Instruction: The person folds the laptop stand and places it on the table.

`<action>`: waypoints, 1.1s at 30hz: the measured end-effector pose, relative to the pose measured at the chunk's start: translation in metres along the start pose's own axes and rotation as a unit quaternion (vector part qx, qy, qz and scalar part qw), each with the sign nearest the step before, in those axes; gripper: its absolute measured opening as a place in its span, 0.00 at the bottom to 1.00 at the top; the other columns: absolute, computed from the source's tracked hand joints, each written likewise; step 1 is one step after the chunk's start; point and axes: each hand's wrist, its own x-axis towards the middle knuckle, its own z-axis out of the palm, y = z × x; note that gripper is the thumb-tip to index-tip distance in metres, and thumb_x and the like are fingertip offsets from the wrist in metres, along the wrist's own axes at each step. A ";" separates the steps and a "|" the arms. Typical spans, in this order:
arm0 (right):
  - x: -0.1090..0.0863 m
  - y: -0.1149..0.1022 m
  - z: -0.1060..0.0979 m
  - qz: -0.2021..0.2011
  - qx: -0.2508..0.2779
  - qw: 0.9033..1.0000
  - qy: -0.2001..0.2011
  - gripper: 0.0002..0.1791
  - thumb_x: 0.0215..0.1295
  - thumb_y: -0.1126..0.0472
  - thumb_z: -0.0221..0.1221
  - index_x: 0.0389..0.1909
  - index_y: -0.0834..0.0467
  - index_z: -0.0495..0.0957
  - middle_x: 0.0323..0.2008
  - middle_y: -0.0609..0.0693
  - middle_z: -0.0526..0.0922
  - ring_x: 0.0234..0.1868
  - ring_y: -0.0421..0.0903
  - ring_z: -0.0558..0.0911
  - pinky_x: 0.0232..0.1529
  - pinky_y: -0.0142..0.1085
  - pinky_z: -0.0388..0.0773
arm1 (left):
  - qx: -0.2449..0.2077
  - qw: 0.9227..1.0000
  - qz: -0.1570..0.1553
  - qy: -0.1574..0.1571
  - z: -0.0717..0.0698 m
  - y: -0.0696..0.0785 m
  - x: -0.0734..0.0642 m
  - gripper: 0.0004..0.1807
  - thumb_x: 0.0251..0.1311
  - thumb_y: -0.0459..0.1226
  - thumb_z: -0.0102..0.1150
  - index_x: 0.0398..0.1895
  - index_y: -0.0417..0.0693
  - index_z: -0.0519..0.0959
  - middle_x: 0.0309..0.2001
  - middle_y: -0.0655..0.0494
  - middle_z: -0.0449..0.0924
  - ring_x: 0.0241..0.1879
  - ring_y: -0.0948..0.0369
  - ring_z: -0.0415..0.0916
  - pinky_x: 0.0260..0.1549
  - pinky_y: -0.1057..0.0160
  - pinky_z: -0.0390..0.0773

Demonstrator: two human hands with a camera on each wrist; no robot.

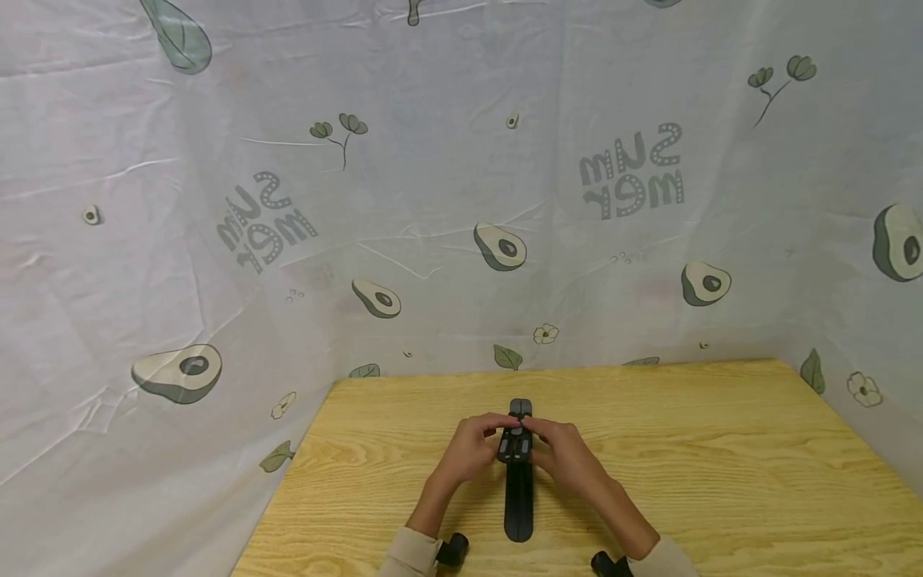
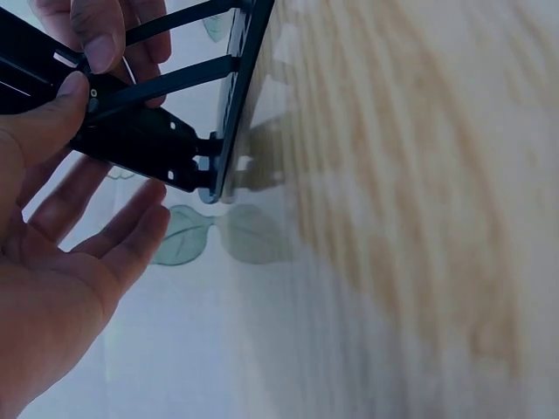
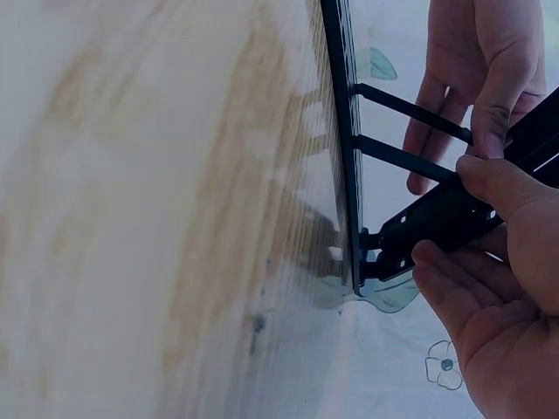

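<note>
A black folding stand [image 1: 518,513] sits near the middle of the table, its long flat base pointing toward me. From the base [image 3: 344,166] rises a hinged plate [image 2: 144,144], tilted up and braced by two thin struts [image 2: 179,81]. My left hand [image 1: 470,450] holds the raised part from the left, with its thumb near the end of a strut. On the opposite side my right hand [image 1: 570,458] grips the same part between thumb and fingers. Both hands' fingertips come close together over the top in the head view.
The wood-grain table [image 1: 721,465] extends to either side of the stand. Behind it and along the sides hangs a pale cloth [image 1: 433,192] printed with avocados, leaves and lettering. Dark wrist devices [image 1: 453,550] sit at both sleeve cuffs.
</note>
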 end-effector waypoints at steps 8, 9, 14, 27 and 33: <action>0.002 -0.001 -0.002 -0.012 -0.018 1.000 0.015 0.27 0.72 0.66 0.68 0.69 0.68 0.79 0.65 0.68 0.83 0.62 0.65 0.86 0.56 0.52 0.89 | 0.044 0.999 0.020 -0.003 -0.003 0.004 0.002 0.23 0.68 0.19 0.61 0.61 0.44 0.88 0.61 0.45 0.88 0.65 0.46 0.84 0.65 0.46 0.84; 0.002 -0.002 -0.002 -0.010 -0.019 1.000 0.017 0.26 0.72 0.65 0.67 0.69 0.68 0.79 0.64 0.67 0.83 0.61 0.64 0.87 0.54 0.51 0.89 | 0.047 0.999 0.022 -0.004 -0.003 0.005 0.003 0.23 0.68 0.19 0.61 0.62 0.44 0.87 0.61 0.44 0.87 0.65 0.46 0.84 0.64 0.46 0.84; 0.004 -0.005 -0.001 0.009 -0.018 0.999 0.025 0.25 0.74 0.65 0.66 0.69 0.67 0.79 0.62 0.65 0.86 0.58 0.60 0.89 0.49 0.44 0.91 | 0.056 0.998 0.029 -0.002 -0.003 0.007 0.003 0.22 0.69 0.19 0.60 0.62 0.43 0.87 0.61 0.43 0.87 0.64 0.46 0.84 0.64 0.47 0.84; 0.002 -0.004 -0.002 0.022 -0.005 0.999 0.030 0.25 0.72 0.67 0.67 0.69 0.68 0.79 0.63 0.66 0.84 0.59 0.62 0.88 0.51 0.46 0.91 | 0.032 0.999 0.001 -0.001 0.001 0.006 0.000 0.21 0.70 0.22 0.62 0.62 0.44 0.87 0.65 0.44 0.85 0.67 0.45 0.82 0.63 0.49 0.85; -0.001 -0.009 0.002 0.082 0.026 0.995 0.045 0.23 0.72 0.68 0.68 0.66 0.68 0.81 0.61 0.67 0.85 0.57 0.62 0.89 0.53 0.47 0.91 | 0.026 1.000 -0.012 0.013 0.002 0.006 -0.005 0.19 0.71 0.24 0.64 0.63 0.39 0.85 0.63 0.39 0.82 0.62 0.42 0.84 0.59 0.50 0.88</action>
